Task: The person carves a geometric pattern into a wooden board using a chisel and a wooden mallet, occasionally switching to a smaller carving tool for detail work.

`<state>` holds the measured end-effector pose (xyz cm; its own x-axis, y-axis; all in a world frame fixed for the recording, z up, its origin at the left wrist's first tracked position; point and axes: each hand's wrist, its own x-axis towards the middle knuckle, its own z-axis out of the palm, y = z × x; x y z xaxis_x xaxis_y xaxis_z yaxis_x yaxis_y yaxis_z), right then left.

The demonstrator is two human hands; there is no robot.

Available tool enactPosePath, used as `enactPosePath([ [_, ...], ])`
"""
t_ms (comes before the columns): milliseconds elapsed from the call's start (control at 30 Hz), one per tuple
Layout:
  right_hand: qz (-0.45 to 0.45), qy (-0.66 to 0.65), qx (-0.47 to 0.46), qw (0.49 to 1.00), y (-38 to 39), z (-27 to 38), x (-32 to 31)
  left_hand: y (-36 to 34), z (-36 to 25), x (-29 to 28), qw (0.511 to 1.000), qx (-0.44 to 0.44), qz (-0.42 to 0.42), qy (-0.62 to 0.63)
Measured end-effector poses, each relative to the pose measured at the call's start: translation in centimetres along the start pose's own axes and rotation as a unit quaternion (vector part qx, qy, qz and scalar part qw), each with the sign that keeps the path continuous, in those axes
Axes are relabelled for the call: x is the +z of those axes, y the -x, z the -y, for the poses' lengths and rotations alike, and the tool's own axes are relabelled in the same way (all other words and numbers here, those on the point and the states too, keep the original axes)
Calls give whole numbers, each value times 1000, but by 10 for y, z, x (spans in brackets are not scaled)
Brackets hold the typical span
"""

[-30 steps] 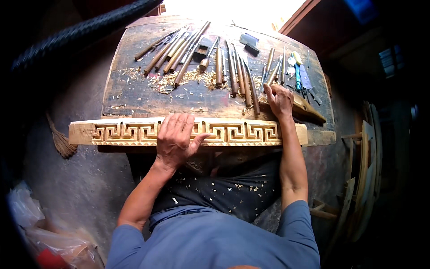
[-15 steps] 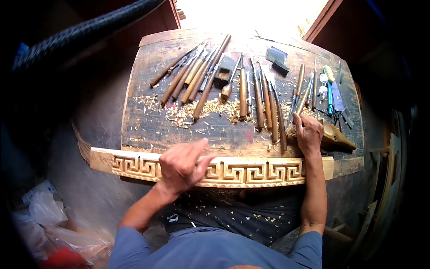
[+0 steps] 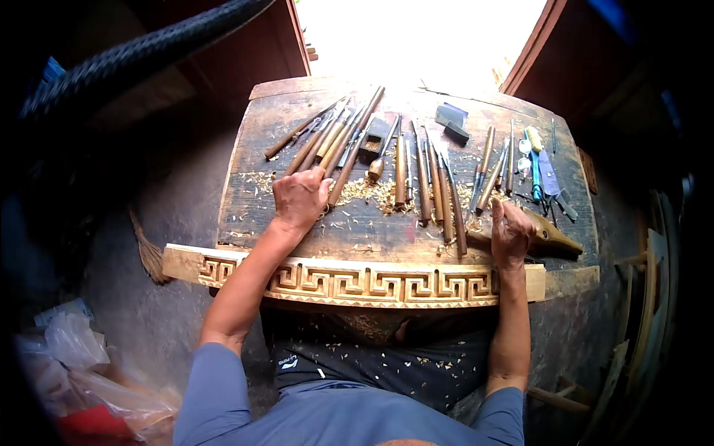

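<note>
My left hand (image 3: 301, 199) reaches over the board to the near ends of the wooden-handled carving chisels (image 3: 333, 141) on the left. Its fingers are curled at those ends, and its own back hides what they grip. My right hand (image 3: 512, 236) is closed beside a rounded wooden block (image 3: 549, 232) with a dark hole; whatever its bent fingers hold is hidden. A long pale board (image 3: 387, 286), carved with a square meander pattern, lies along the bench's near edge below both forearms. More chisels (image 3: 440, 186) lie in the middle, between my hands.
Wood shavings (image 3: 372, 192) are strewn across the bench (image 3: 357, 236). A dark box (image 3: 370, 149), sharpening stones (image 3: 452, 126), a blue-handled brush (image 3: 535, 167) and glasses (image 3: 525, 154) lie farther back. Plastic bags (image 3: 78, 346) are at lower left, with timber (image 3: 645, 297) at right.
My left hand has moved from above the carved board, forward to the chisel handles. The right hand stays by the wooden block, its fingers shifted slightly. The whole view has tilted a little.
</note>
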<state>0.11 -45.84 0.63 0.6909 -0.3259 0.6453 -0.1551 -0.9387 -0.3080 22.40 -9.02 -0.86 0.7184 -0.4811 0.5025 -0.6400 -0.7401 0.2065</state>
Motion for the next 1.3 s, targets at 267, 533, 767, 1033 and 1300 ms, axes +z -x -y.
enactPosePath([
  [267,-19,-69,-2,997,-5,32,-35,2,-7,-4,993,-90,50,56],
  [533,-5,-96,-5,995,3,9,-10,-3,-8,8,994,-93,8,51],
  [767,7,-126,-27,992,-12,24,-8,-2,-10,8,996,-82,43,-17],
  [1033,55,-124,-17,991,-4,20,-13,-6,-5,17,984,-153,48,80],
  [1300,74,-138,-13,988,3,28,-10,-2,1,19,980,-174,51,83],
])
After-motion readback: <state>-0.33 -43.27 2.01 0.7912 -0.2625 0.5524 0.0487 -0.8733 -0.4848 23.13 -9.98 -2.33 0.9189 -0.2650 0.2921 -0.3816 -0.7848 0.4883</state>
